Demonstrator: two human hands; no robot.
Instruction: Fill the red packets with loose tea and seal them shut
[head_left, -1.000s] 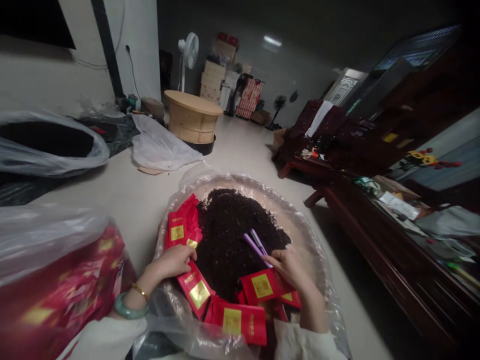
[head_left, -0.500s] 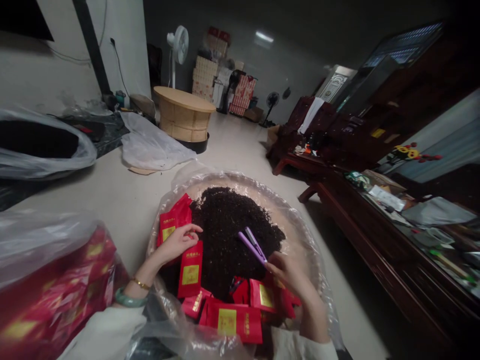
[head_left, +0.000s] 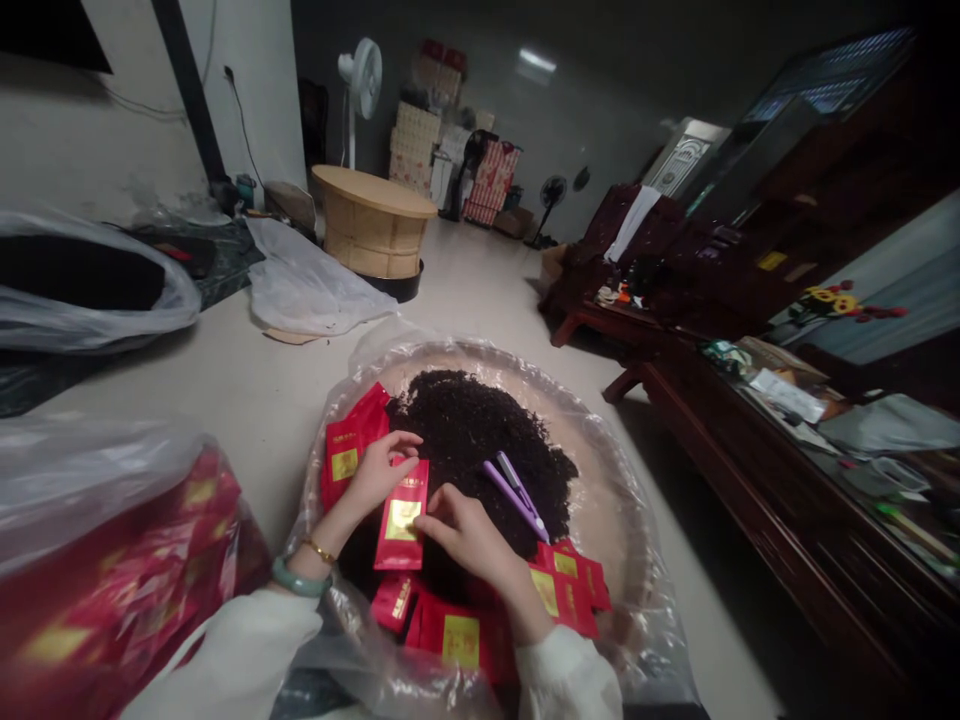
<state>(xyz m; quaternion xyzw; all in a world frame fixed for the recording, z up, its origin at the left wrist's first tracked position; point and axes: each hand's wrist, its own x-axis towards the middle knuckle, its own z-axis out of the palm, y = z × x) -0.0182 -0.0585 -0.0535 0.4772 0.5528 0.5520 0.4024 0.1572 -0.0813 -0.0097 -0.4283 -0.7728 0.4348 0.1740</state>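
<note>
My left hand (head_left: 381,472) is closed on the upper end of a red packet (head_left: 402,545) with a yellow label, holding it upright over the near left of the basket. Thumb and fingers pinched, my right hand (head_left: 471,535) grips the packet's right edge. A small purple hair straightener (head_left: 516,498) lies with its jaws apart on a heap of dark loose tea leaves (head_left: 480,415). Other red packets (head_left: 360,430) lean at the basket's left side, and more red packets (head_left: 566,590) lie at the near right. My right forearm hides part of the near packets.
Clear plastic lines the round basket (head_left: 626,480). A bag of red packets (head_left: 165,560) stands at near left, with an open bag of dark contents (head_left: 82,275) beyond. To the right runs a cluttered dark wooden table (head_left: 720,440). A round wooden drum-shaped stand (head_left: 375,225) is ahead.
My right hand has let go of the purple hair straightener, leaving it on the tea, and moved left to the packet. My left hand and the packet have shifted slightly right in view.
</note>
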